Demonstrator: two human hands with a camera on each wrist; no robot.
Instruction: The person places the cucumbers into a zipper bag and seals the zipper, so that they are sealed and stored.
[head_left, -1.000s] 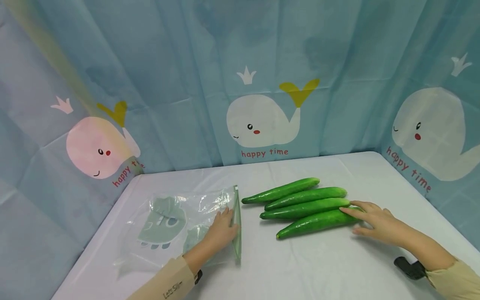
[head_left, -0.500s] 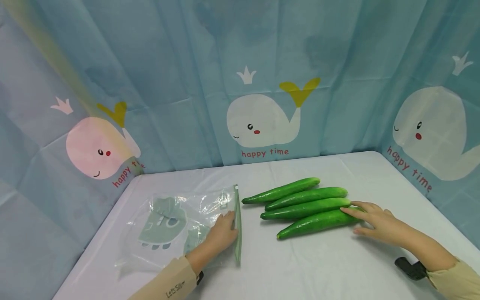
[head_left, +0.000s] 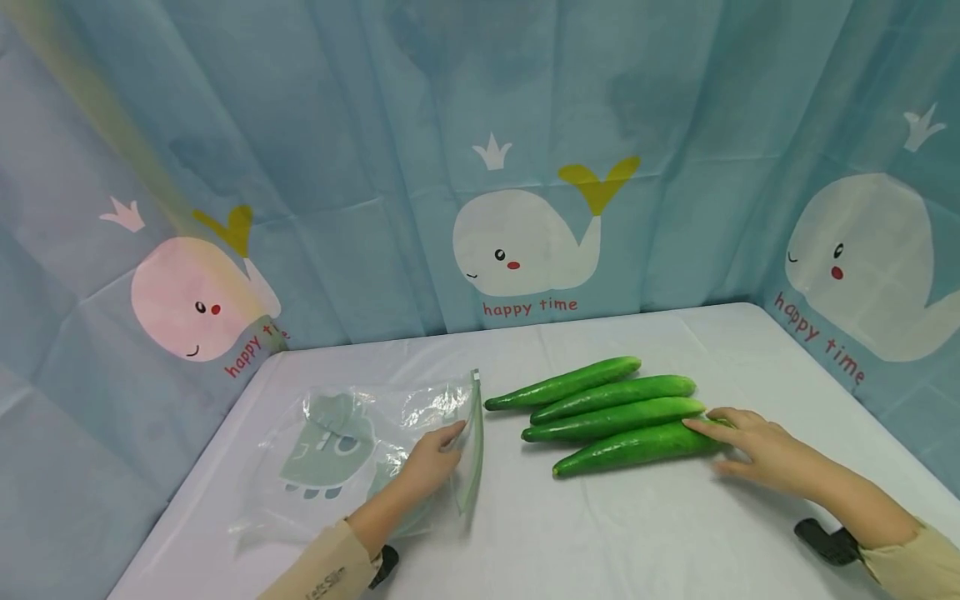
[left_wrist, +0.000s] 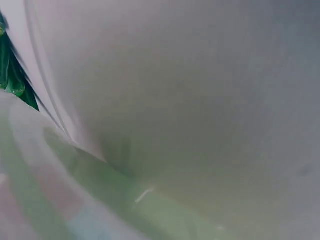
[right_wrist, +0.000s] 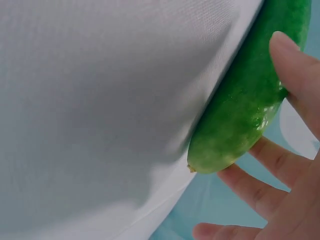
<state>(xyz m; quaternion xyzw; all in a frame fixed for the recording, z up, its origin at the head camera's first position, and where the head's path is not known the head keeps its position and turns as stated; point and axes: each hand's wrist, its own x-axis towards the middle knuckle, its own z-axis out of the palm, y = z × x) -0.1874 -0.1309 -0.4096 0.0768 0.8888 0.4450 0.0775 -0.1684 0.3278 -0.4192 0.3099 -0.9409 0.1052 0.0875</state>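
On the left of the table, in the head view, lies a clear plastic zip bag (head_left: 330, 446) with a pale green cartoon print. My left hand (head_left: 427, 462) pinches its upper layer near the green-edged mouth, which bows outward. The left wrist view shows blurred, raised bag film (left_wrist: 100, 185) close to the camera. Several green cucumbers lie side by side right of the bag. My right hand (head_left: 765, 450) holds the thick end of the nearest cucumber (head_left: 630, 451). In the right wrist view, the thumb lies over that cucumber (right_wrist: 240, 110) and fingers (right_wrist: 257, 192) touch its opposite side.
Farther back lie the other cucumbers (head_left: 564, 383), close together. A white cloth covers the table (head_left: 585, 542). A blue curtain (head_left: 360, 167) with printed whales stands behind the table and along both sides.
My left hand has drawn back slightly to the left, and the bag's mouth edge has bent and lifted. The right hand's fingers have shifted slightly on the nearest cucumber, which stays in place.
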